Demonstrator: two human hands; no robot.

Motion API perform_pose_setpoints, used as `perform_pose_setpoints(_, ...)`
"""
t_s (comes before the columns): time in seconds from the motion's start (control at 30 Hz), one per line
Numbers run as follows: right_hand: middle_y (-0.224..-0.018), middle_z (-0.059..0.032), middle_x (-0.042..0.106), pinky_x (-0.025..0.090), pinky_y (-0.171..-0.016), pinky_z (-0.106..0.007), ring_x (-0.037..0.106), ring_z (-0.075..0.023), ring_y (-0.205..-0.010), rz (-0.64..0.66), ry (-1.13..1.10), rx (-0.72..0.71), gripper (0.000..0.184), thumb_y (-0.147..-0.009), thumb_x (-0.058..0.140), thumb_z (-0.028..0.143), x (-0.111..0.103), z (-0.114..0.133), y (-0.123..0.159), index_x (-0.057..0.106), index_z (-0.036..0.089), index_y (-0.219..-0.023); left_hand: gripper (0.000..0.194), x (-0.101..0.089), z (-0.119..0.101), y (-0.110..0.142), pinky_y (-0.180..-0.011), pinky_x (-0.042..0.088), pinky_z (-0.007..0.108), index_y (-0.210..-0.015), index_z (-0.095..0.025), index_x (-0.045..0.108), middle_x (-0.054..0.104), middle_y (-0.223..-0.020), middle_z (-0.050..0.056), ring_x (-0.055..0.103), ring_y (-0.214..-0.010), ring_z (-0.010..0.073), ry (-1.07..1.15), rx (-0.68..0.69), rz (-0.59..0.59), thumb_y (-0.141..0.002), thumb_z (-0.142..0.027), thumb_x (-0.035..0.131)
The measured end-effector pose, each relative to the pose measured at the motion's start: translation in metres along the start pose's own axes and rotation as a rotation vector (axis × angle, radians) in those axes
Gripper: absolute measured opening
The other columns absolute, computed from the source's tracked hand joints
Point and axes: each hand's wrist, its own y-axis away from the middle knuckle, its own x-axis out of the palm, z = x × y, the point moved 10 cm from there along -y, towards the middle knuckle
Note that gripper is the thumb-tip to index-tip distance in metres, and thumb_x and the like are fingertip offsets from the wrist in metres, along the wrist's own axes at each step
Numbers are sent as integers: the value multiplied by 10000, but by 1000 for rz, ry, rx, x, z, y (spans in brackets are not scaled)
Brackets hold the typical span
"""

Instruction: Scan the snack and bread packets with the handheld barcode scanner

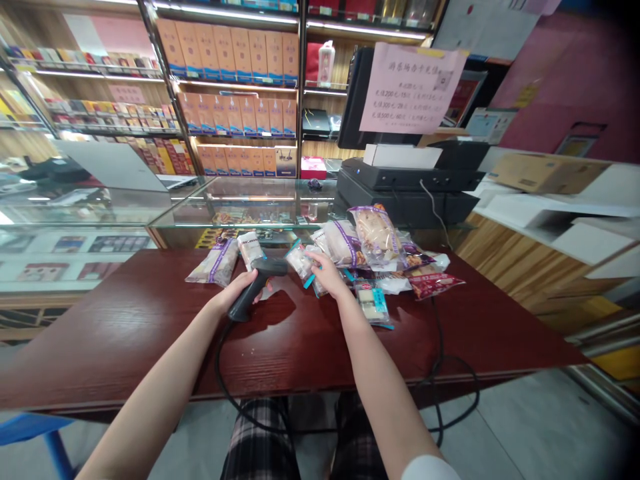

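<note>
My left hand [239, 288] is wrapped around the handle of a black barcode scanner [253, 287], whose head points right. With its fingers closed, my right hand [326, 273] grips a small clear snack packet [300, 259] with blue edges, just in front of the scanner head. Left of the scanner lie a purple-banded bag [219, 261] and a white packet [251, 247]. Around my right wrist are more bagged snacks, among them a large bag with purple trim [377, 233], a red packet [436, 283] and a clear packet with a blue label [373, 302].
Everything lies on a dark red wooden table [165, 333]. The scanner's black cable [220, 367] loops over the front edge. Behind stand a glass counter [240, 190], a monitor [353, 100] with a pink notice, and shelves of boxes [235, 53]. A blue stool [35, 427] is at lower left.
</note>
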Motion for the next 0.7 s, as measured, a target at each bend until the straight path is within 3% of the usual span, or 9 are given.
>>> perform_pose_setpoints(0.33, -1283, -97, 640, 414, -1075, -373, 587, -195, -1187, 12, 87, 26, 585, -752, 460, 31, 1, 9, 3, 671, 199, -1272, 579, 11, 7, -1, -458, 377, 252, -978, -103, 747, 611, -539, 81, 530, -453, 148, 4, -50, 42, -868, -635, 545)
perform_pose_setpoints(0.53, -1256, -73, 655, 370, -1119, -382, 559, -190, -1225, 3, 66, 1, 674, -714, 395, -21, 1, 12, 2, 673, 229, -1275, 608, 18, 0, -1, -441, 368, 245, -1055, -111, 714, 705, -838, 124, 531, -467, 118, 5, 11, 3, -823, -660, 594)
perform_pose_setpoints(0.7, -1256, -107, 632, 414, -1077, -372, 585, -202, -1173, 22, 131, 18, 577, -762, 455, 32, 3, 7, 1, 660, 174, -1282, 607, 18, -1, -1, -477, 393, 264, -1062, -110, 714, 685, -761, 117, 538, -486, 140, 5, 18, 14, -839, -657, 573)
